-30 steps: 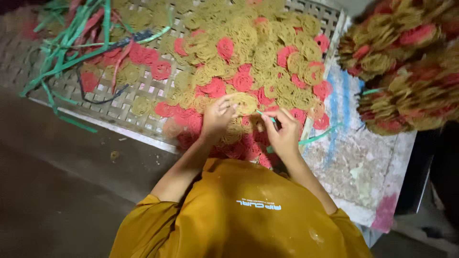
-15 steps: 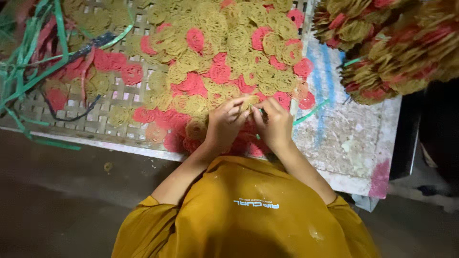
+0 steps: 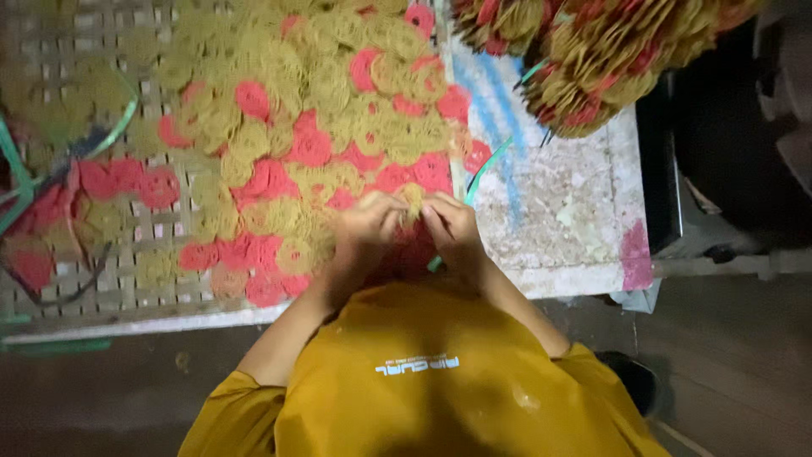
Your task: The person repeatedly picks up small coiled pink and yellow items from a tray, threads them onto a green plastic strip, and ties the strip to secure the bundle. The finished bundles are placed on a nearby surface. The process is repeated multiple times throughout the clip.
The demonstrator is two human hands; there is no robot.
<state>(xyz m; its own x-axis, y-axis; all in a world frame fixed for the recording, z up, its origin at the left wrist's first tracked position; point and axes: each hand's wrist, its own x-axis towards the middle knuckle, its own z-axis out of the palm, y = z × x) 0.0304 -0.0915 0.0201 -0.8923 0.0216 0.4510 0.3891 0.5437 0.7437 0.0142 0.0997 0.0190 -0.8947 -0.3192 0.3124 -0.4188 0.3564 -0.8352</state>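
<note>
My left hand (image 3: 365, 227) and my right hand (image 3: 452, 228) meet at the near edge of a heap of round, lacy yellow and pink discs (image 3: 313, 127). Both hands pinch one small yellow disc (image 3: 413, 196) between their fingertips, just above the heap. The heap lies on a woven lattice tray (image 3: 101, 279). A thin green strap (image 3: 486, 165) runs from beside my right hand toward the upper right. My yellow shirt (image 3: 423, 381) fills the bottom of the view.
Bundled stacks of the same discs (image 3: 592, 59) lie at the upper right on a stained white board (image 3: 575, 220). Green straps (image 3: 17, 169) and loose pink discs (image 3: 118, 182) lie at the left. Dark floor (image 3: 736, 355) lies to the right and below.
The view has shifted, so the heap sits further left and higher. My hands have come closer together and now hold one yellow disc between them.
</note>
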